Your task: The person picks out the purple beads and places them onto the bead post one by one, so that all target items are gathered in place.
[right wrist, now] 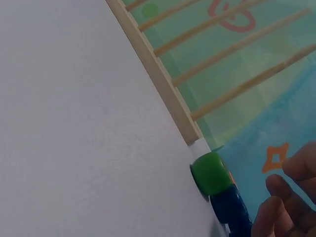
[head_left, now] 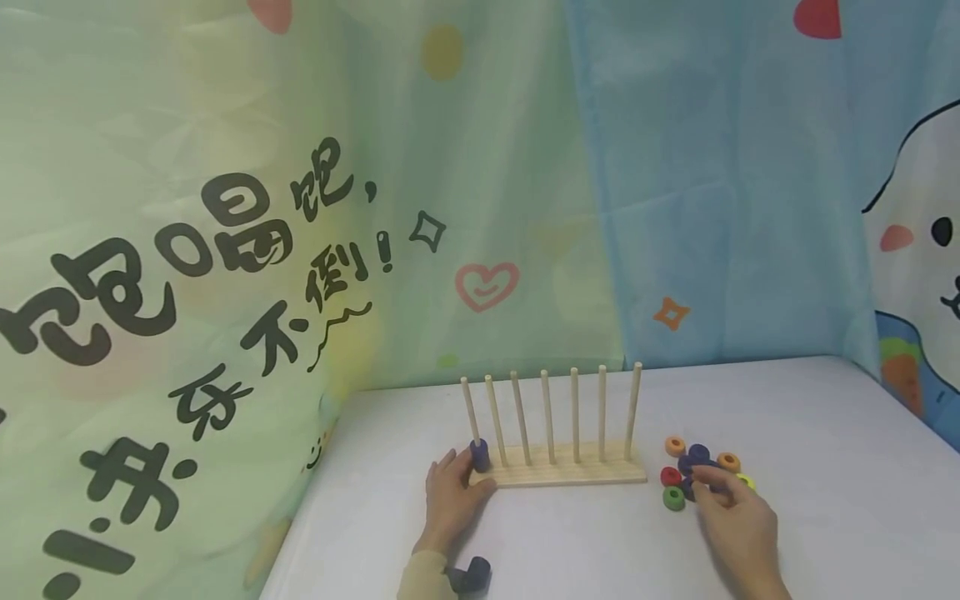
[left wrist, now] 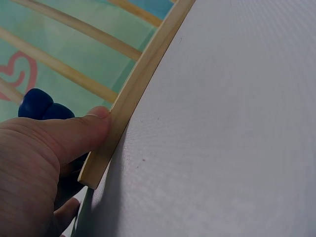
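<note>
Steadying the peg rack [head_left: 570,475] (long axis left-right, pegs upright), left hand [head_left: 450,500] grips its end; right hand [head_left: 731,521] pinches a purple ring [head_left: 693,461].

Backdrop curtain [head_left: 187,275] reads, seemingly, "吃喝吧,你不倒!" (lower characters cut off).
</note>
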Demonstrator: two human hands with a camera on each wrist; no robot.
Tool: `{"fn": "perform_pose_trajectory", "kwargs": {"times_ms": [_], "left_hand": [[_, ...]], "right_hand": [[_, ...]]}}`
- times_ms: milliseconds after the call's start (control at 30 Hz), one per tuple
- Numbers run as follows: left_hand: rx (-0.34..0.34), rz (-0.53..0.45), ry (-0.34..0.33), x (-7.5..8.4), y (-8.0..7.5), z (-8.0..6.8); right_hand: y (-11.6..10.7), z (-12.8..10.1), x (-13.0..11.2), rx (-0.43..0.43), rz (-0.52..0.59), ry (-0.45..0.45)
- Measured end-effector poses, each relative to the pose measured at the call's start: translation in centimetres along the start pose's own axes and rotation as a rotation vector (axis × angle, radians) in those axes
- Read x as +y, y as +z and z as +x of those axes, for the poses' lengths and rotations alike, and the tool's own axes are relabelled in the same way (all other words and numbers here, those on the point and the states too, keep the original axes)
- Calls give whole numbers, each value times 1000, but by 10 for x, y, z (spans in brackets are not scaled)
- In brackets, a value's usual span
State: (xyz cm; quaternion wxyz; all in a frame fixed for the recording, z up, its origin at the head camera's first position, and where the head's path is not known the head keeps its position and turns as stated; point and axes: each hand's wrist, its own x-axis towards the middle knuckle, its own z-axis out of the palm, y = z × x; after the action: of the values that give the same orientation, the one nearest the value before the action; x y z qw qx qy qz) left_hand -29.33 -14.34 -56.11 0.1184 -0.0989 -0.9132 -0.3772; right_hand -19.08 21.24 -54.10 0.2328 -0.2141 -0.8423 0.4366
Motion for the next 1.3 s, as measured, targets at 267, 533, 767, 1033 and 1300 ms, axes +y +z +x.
{"fn": "perform_pose_trajectory", "kwargs": {"times_ms": [267,533,767,1033,1300], "left_hand": [[13,16,5,-1,2,0],[7,15,13,-2,1,2],[6,21,5,-2,2,1],[8,14,13,-3,2,1],[5,10,6,-3,2,1]], "right_hand": [[0,1,3,7,-62,18],[3,3,9,7,-88,-39],[7,1,10,2,-118,-51],[7,1,11,19,-127,-75],[8,2,13,14,-150,-90]]}}
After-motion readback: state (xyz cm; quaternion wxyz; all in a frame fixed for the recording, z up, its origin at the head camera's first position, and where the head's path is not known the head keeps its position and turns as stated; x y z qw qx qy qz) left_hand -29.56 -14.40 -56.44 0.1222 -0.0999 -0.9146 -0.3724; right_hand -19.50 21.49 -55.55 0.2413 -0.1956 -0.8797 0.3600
